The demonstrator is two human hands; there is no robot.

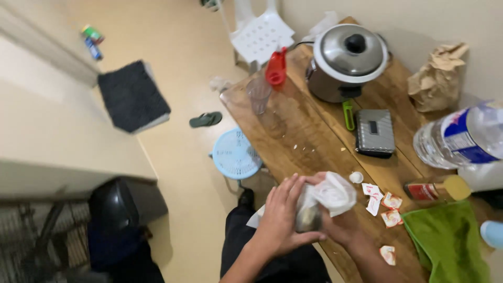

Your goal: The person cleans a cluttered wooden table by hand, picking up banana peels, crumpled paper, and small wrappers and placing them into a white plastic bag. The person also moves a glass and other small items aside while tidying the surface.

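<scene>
Both our hands meet low over the near edge of the brown wooden table. Our left hand curls around a small dark round object (too blurred to identify), and our right hand presses against it from the other side, closed on a crumpled white plastic bag rising just above the fingers. Just right of our right hand lie small red-and-white sachets and a green cloth. Beyond the hands sits a grey rectangular case, and farther still a silver lidded rice cooker.
</scene>
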